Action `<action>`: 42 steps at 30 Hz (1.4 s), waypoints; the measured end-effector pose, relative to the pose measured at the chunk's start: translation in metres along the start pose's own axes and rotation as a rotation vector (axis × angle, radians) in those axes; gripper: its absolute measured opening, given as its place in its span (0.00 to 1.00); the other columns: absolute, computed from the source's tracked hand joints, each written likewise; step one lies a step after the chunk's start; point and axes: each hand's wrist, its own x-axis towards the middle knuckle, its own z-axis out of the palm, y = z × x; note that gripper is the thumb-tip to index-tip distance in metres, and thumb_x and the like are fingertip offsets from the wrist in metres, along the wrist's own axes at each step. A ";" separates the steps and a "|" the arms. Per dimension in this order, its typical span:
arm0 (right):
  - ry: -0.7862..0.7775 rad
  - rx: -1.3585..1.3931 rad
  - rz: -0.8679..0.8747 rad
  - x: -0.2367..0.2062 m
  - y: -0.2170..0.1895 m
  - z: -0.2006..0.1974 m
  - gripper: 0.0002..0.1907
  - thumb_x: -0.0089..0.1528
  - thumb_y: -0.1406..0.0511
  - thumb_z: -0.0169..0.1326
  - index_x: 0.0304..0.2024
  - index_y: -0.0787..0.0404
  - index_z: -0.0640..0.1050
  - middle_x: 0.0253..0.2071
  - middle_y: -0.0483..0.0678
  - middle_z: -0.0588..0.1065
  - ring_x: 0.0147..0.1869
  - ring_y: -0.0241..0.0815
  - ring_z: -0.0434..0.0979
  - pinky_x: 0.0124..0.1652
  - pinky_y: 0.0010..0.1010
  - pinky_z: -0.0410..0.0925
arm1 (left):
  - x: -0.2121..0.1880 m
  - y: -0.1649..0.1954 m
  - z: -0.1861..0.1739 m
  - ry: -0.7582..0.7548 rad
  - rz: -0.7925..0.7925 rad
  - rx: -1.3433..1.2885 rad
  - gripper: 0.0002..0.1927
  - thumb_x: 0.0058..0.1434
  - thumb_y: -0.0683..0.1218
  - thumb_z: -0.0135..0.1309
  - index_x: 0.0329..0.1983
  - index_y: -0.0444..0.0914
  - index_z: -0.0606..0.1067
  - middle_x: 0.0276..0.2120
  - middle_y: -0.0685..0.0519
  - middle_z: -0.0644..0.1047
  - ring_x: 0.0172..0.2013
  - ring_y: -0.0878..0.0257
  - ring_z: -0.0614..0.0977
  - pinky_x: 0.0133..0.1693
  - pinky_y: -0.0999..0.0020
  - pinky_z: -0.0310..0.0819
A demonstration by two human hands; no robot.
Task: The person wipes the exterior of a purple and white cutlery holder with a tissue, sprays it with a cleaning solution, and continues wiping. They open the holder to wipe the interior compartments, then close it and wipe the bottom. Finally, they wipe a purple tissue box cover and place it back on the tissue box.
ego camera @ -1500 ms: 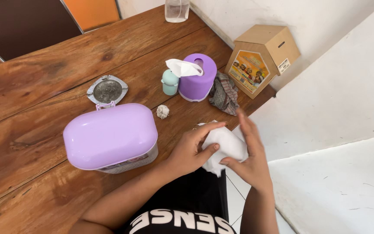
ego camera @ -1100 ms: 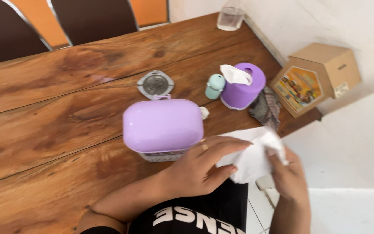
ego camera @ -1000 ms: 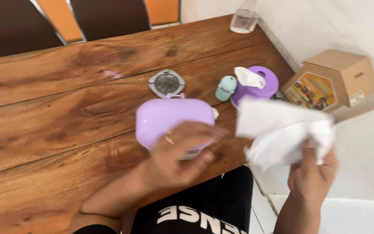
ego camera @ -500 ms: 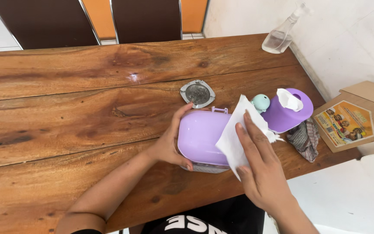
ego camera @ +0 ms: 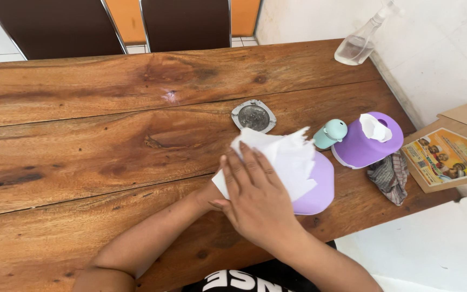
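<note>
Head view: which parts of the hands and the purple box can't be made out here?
- Left hand: hidden in the head view behind the right hand and white tissue; only its forearm shows.
- Purple box: mostly covered by the tissue and right hand; only its right end shows.
- Right hand's palm: faces down on the tissue, so its contact is unseen.
- Spray bottle: nozzle cut off by the top edge.

The tabletop (ego camera: 82,140) is varnished wood, knotty in grain and glossy enough to catch a bright glint near its far edge. A thin, soft white paper tissue (ego camera: 285,159) lies crumpled over the smooth, matt lilac plastic box (ego camera: 317,186), with a dull grey metal dish (ego camera: 253,115) behind. Toward the right edge sit a woven striped cloth (ego camera: 387,176), a brown cardboard box (ego camera: 452,148) and a clear plastic spray bottle (ego camera: 360,43).
</note>
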 end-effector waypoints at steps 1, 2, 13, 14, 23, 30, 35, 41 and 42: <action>0.007 -0.012 -0.037 -0.001 -0.002 0.000 0.36 0.70 0.50 0.45 0.68 0.72 0.64 0.71 0.61 0.61 0.78 0.60 0.55 0.73 0.48 0.49 | 0.000 -0.001 0.001 -0.011 -0.162 -0.160 0.49 0.63 0.71 0.56 0.74 0.35 0.58 0.69 0.47 0.67 0.70 0.54 0.69 0.71 0.56 0.65; 0.020 0.020 -0.034 -0.005 -0.001 -0.001 0.36 0.69 0.51 0.46 0.69 0.71 0.64 0.72 0.60 0.61 0.78 0.59 0.55 0.73 0.47 0.50 | 0.000 -0.001 0.001 -0.029 0.001 0.062 0.49 0.59 0.65 0.60 0.76 0.36 0.58 0.71 0.46 0.67 0.72 0.53 0.69 0.73 0.55 0.64; 0.169 0.142 0.291 -0.062 0.054 -0.038 0.32 0.66 0.60 0.47 0.69 0.71 0.62 0.74 0.63 0.59 0.80 0.60 0.54 0.73 0.48 0.52 | 0.009 0.047 0.014 0.114 0.275 0.330 0.66 0.40 0.56 0.79 0.77 0.35 0.53 0.71 0.42 0.66 0.71 0.49 0.70 0.73 0.55 0.63; 0.162 0.102 0.266 -0.059 0.053 -0.037 0.33 0.65 0.59 0.47 0.68 0.71 0.62 0.73 0.63 0.59 0.79 0.61 0.54 0.72 0.50 0.51 | 0.009 0.049 0.014 0.117 0.270 0.346 0.66 0.39 0.55 0.78 0.77 0.35 0.54 0.70 0.42 0.67 0.71 0.50 0.70 0.73 0.54 0.63; 0.132 0.081 -0.002 -0.024 0.031 -0.022 0.31 0.65 0.58 0.50 0.67 0.68 0.67 0.71 0.58 0.63 0.76 0.55 0.60 0.69 0.45 0.56 | 0.007 0.049 0.014 0.126 0.184 0.371 0.66 0.40 0.55 0.76 0.77 0.34 0.51 0.69 0.41 0.67 0.70 0.50 0.70 0.70 0.55 0.65; 0.166 0.142 0.150 -0.062 0.052 -0.048 0.30 0.59 0.65 0.54 0.65 0.66 0.70 0.69 0.56 0.67 0.75 0.55 0.64 0.69 0.47 0.60 | 0.007 0.046 0.016 0.114 0.226 0.356 0.66 0.40 0.55 0.77 0.77 0.34 0.52 0.70 0.41 0.66 0.71 0.50 0.69 0.71 0.55 0.64; 0.177 0.095 0.152 -0.050 0.041 -0.039 0.31 0.59 0.63 0.55 0.63 0.71 0.70 0.68 0.62 0.66 0.74 0.58 0.63 0.68 0.48 0.58 | 0.005 0.043 0.015 0.131 0.256 0.408 0.67 0.39 0.56 0.77 0.76 0.34 0.52 0.70 0.42 0.65 0.71 0.50 0.70 0.72 0.55 0.64; 0.246 0.001 0.098 -0.010 0.000 0.006 0.34 0.61 0.58 0.54 0.62 0.76 0.69 0.67 0.66 0.66 0.74 0.64 0.61 0.68 0.51 0.57 | 0.004 0.024 0.011 0.119 0.185 0.310 0.56 0.47 0.54 0.72 0.73 0.34 0.56 0.69 0.40 0.65 0.69 0.49 0.70 0.71 0.53 0.64; 0.254 -0.035 0.077 -0.010 -0.003 0.010 0.32 0.64 0.57 0.54 0.63 0.75 0.69 0.68 0.65 0.67 0.75 0.63 0.62 0.69 0.51 0.57 | 0.002 0.022 0.010 0.078 0.085 0.241 0.49 0.49 0.55 0.70 0.70 0.34 0.60 0.66 0.41 0.69 0.67 0.50 0.73 0.69 0.54 0.68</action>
